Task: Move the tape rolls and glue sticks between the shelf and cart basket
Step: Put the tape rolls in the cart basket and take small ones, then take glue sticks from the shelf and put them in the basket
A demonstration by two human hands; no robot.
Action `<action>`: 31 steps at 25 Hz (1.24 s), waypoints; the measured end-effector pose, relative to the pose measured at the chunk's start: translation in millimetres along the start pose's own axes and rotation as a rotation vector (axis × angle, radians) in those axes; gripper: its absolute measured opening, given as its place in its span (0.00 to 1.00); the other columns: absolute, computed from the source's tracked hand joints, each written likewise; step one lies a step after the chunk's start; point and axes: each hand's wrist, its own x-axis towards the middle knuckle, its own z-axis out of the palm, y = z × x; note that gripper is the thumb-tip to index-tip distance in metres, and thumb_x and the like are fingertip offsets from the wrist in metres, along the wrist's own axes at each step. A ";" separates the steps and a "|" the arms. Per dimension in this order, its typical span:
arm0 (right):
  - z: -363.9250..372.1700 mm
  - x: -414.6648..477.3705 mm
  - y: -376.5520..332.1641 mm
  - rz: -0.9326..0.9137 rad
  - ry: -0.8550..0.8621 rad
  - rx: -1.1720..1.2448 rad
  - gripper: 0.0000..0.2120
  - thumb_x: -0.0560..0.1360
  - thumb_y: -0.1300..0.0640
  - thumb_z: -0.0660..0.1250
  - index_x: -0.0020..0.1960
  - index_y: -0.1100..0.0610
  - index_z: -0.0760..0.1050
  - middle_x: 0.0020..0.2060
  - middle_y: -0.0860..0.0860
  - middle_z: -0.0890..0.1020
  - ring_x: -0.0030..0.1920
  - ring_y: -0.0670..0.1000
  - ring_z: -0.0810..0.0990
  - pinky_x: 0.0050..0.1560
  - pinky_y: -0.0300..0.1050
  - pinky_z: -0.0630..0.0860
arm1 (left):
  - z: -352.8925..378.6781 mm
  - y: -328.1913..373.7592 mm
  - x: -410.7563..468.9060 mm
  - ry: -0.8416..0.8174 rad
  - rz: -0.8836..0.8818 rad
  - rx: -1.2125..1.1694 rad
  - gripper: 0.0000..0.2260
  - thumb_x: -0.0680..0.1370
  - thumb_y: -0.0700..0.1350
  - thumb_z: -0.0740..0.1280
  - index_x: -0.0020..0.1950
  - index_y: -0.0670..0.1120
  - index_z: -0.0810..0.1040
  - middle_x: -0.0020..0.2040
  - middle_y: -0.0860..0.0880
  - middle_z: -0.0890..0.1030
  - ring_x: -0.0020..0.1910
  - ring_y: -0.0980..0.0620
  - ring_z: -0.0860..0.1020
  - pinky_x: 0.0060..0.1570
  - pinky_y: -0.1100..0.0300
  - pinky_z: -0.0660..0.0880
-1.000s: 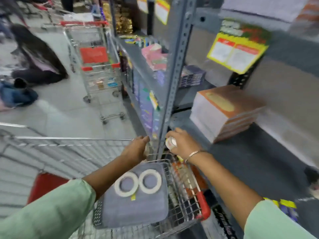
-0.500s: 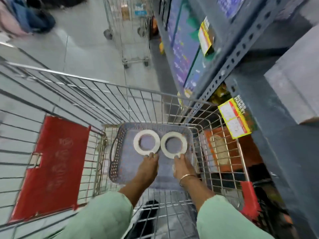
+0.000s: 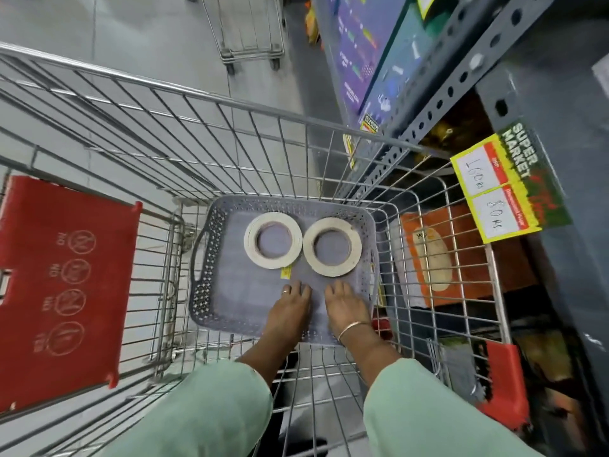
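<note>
Both hands (image 3: 290, 305) (image 3: 346, 305) flat, empty, in the grey basket (image 3: 211, 258) — two tape rolls (image 3: 273, 240) (image 3: 332, 247) just beyond

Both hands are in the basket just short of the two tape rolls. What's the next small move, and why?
Probably slide each hand forward onto its nearest roll: left hand toward the left tape roll, right hand toward the right tape roll. Both lie flat, ungrasped, in the grey basket.

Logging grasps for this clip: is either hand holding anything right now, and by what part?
Nothing is held. The left hand and right hand lie flat in the grey basket, short of both tape rolls.
</note>
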 end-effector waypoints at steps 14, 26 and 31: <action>-223.1 -197.1 58.0 0.097 0.845 0.655 0.03 0.71 0.63 0.65 0.44 0.61 0.76 0.46 0.60 0.82 0.47 0.61 0.80 0.45 0.53 0.76 | -194.0 156.2 -62.9 0.745 0.315 -0.138 0.12 0.71 0.46 0.63 0.52 0.43 0.71 0.50 0.39 0.76 0.49 0.41 0.70 0.49 0.50 0.67; -142.9 -370.8 210.0 0.898 0.737 0.898 0.08 0.68 0.69 0.64 0.36 0.62 0.80 0.42 0.64 0.85 0.45 0.59 0.84 0.44 0.46 0.78 | -183.0 395.1 -150.4 -0.031 0.683 0.036 0.12 0.73 0.44 0.67 0.52 0.38 0.77 0.55 0.36 0.80 0.56 0.38 0.77 0.51 0.50 0.75; -146.9 -365.1 185.7 0.854 0.608 0.630 0.10 0.76 0.62 0.58 0.52 0.62 0.77 0.55 0.62 0.80 0.58 0.61 0.78 0.55 0.49 0.73 | -172.3 396.0 -151.5 -0.038 0.586 0.100 0.09 0.75 0.39 0.61 0.51 0.37 0.78 0.55 0.36 0.80 0.56 0.37 0.78 0.50 0.51 0.76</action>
